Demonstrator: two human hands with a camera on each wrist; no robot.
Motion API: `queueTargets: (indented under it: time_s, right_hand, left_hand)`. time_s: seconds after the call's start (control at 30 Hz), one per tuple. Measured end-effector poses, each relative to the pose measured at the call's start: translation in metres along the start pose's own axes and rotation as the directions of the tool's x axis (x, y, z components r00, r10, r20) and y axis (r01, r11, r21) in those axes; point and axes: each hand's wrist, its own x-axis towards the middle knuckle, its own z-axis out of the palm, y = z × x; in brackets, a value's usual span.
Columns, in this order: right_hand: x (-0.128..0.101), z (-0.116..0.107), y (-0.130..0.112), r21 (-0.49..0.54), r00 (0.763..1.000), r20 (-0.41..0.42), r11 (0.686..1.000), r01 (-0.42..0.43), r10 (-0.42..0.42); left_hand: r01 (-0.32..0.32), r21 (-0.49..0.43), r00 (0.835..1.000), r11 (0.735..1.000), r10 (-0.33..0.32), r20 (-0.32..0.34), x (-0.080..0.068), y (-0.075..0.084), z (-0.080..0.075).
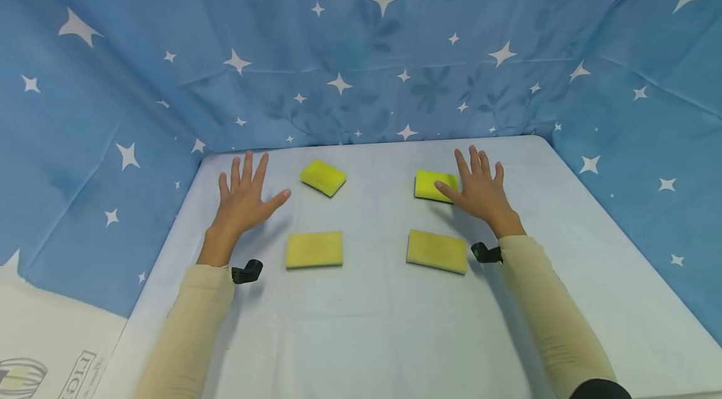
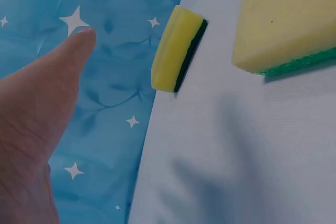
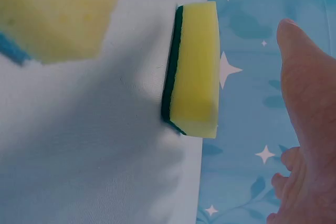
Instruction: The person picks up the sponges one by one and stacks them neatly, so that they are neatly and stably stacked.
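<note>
My left hand (image 1: 241, 202) is spread with straight fingers above the left side of the table, holding nothing. Nearest to it are a bright yellow sponge (image 1: 323, 178), turned at an angle, and a paler yellow sponge (image 1: 314, 249) closer to me. Fingers also spread, my right hand (image 1: 481, 191) hovers on the right, its thumb overlapping another bright yellow sponge (image 1: 433, 186) in the head view. Below that one lies a second paler sponge (image 1: 437, 251). In the wrist views the far sponges show dark green undersides; the left near sponge (image 2: 289, 19) has a green one, the right near sponge (image 3: 58, 14) a blue one.
The sponges lie on a white table (image 1: 361, 336) with a rounded far corner. A blue curtain (image 1: 350, 42) with white stars hangs behind it and along both sides. At the lower left is a pale printed surface (image 1: 51, 336). Each wrist wears a small black camera (image 1: 247, 272).
</note>
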Motion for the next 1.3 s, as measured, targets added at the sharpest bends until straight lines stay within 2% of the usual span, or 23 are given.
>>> queueTargets:
  time_s: [0.3,0.53,0.83,0.93,1.13,1.3]
  right_hand:
    - [-0.007,-0.002,-0.004,0.017,1.0,-0.019,1.0,0.0,0.0]
    - [-0.013,0.0,-0.007,0.038,1.0,-0.006,0.999,-0.009,0.009]
    - [-0.02,0.001,-0.008,0.1,1.0,-0.021,0.995,0.009,-0.007]
    - [-0.023,0.003,-0.007,0.106,1.0,-0.025,0.994,0.011,-0.008]
    - [-0.027,0.006,-0.008,0.122,1.0,-0.022,0.992,0.014,-0.011]
    - [-0.03,0.008,-0.009,0.135,1.0,-0.017,0.991,0.02,-0.018]
  left_hand:
    - [-0.002,-0.062,1.0,0.998,0.003,0.007,-0.015,0.003,0.0]
    - [-0.001,-0.116,1.0,0.993,0.004,0.02,-0.029,0.002,0.006]
    - [-0.047,-0.174,0.999,0.984,0.05,0.014,-0.046,-0.003,0.015]
    - [-0.044,-0.207,0.998,0.977,0.051,0.03,-0.052,-0.003,0.02]
    - [-0.006,-0.3,0.994,0.954,0.039,0.105,-0.064,-0.001,0.032]
    - [-0.027,-0.342,0.993,0.939,0.065,0.099,-0.073,-0.001,0.043]
